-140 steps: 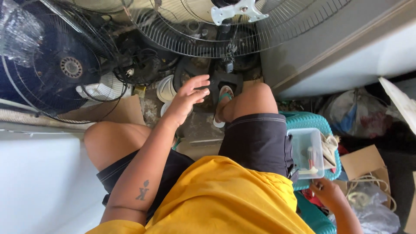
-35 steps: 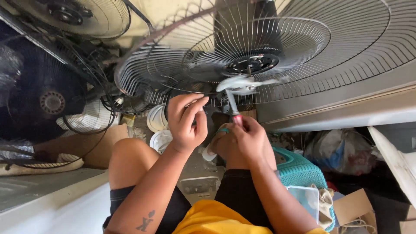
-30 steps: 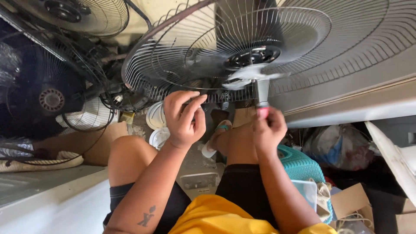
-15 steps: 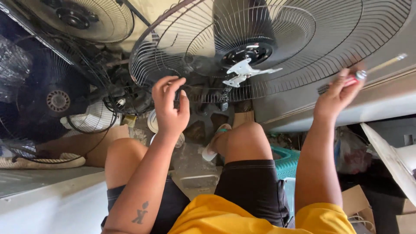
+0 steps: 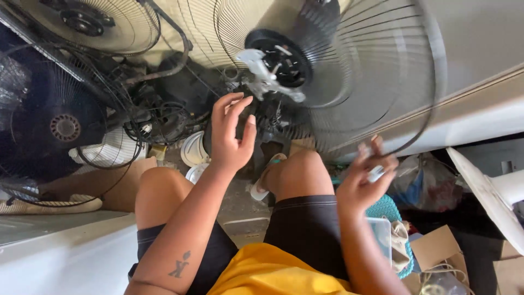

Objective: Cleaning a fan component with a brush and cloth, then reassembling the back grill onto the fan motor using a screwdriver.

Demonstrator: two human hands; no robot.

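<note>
Now my right hand (image 5: 367, 177) has dropped from the round grey wire fan guard (image 5: 338, 71) at upper centre, pinching a small white piece; my left hand (image 5: 232, 134) hovers open beneath it.

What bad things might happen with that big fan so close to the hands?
The wire fan guard looks blurred, so it may be moving; it could swing into the left hand raised beside it. The right hand pinches a small pale piece; if dropped, it might vanish among the tangled cables and clutter below.
</note>
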